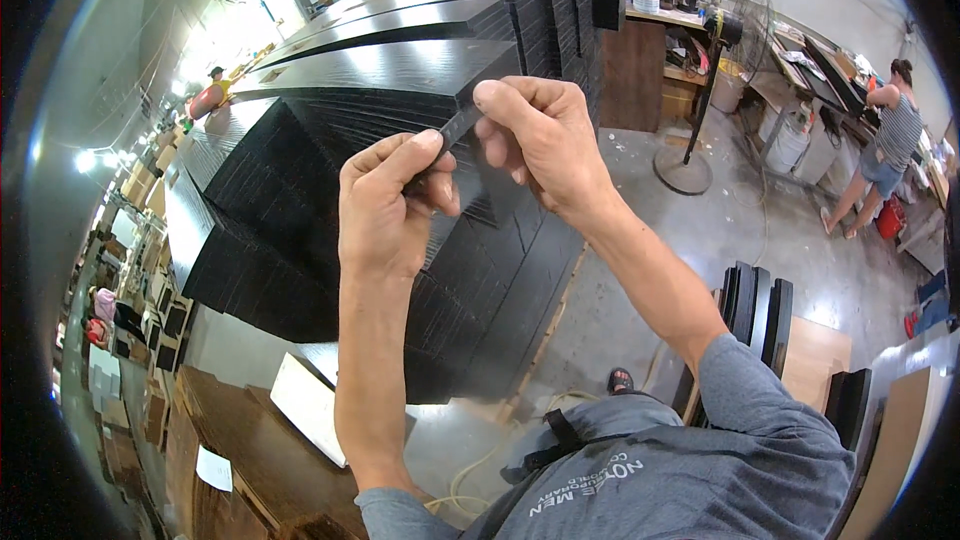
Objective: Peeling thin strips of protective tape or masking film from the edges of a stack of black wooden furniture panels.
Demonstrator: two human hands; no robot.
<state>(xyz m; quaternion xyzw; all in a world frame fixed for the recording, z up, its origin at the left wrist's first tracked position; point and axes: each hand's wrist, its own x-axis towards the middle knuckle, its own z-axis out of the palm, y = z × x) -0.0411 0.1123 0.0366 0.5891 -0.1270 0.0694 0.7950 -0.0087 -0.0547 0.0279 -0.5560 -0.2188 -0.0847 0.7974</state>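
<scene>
Grey shirt (690, 470) cut off at btm; both hands (385, 200) (548, 140) pinch blk strip (459, 128), ends hidden.

A strip (459, 130) spans the gap between the left hand (392, 200) and right hand (548, 145), in front of the panel stack (400, 65). Right of the stack stands a pedestal fan (732, 32); farther right, a co-worker (898, 115) stands at a workbench (812, 80). At lower left, a paper sheet (213, 468) lies on wooden panelling (285, 465).
</scene>
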